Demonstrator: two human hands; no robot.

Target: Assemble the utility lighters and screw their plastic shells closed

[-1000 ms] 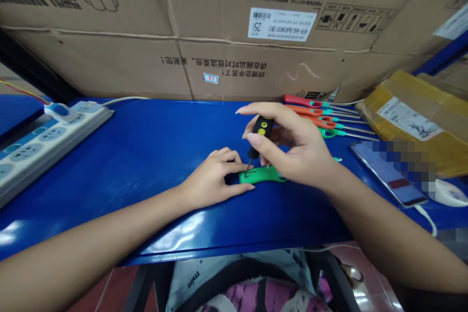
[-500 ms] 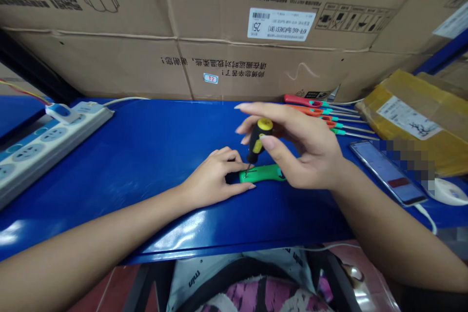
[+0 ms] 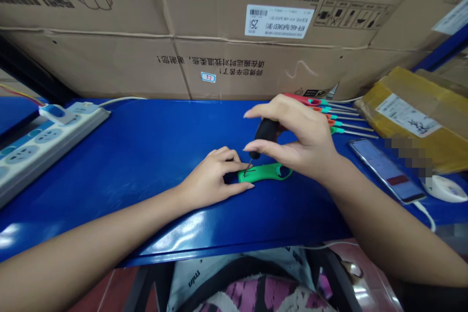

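Note:
A green plastic handle (image 3: pixel 265 172) with a hole at its right end lies flat on the blue table. It looks like the body of a long-necked lighter. Thumb and forefinger of my left hand (image 3: pixel 214 175) pinch its left end from both sides. My right hand (image 3: pixel 302 139) grips the black handle of a small screwdriver (image 3: pixel 266 132) between thumb and fingers. Its thin shaft slants down, and the tip meets the green handle near its left end. Part of the screwdriver's grip is hidden by my right fingers.
Several long-necked lighters (image 3: pixel 341 130) with coloured handles lie behind my right hand. A phone (image 3: pixel 387 170) on a cable, a white rounded device (image 3: pixel 444 189) and a yellow-taped parcel (image 3: pixel 420 112) are at the right. A power strip (image 3: pixel 51 139) runs along the left; a large carton (image 3: pixel 215 24) stands behind.
My right hand has rolled on the screwdriver: the handle now leans to the right and its yellow top is out of sight. My left hand still holds the green handle in place.

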